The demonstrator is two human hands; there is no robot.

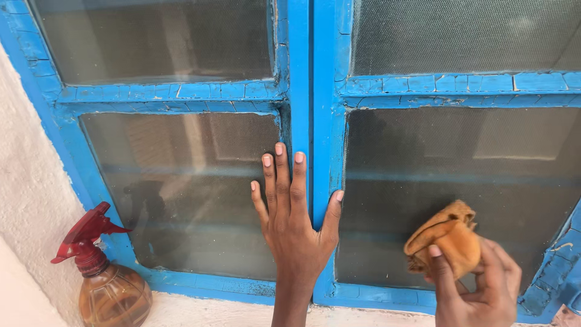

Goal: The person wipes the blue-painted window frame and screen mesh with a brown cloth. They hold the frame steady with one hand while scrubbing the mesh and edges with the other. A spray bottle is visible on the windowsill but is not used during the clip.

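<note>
My left hand [295, 227] is spread flat on the blue window frame [311, 91], right hand [478, 284] gripping a bunched orange cloth [445, 239] against the glass (spray bottle [106, 281] sits off left).

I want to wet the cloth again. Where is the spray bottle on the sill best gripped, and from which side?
Probably at the red collar and neck under the trigger head of the spray bottle, where it narrows above the round amber body. Come from the right, the window side: the white wall crowds its left, and the left hand, flat on the blue frame, is nearer.
</note>
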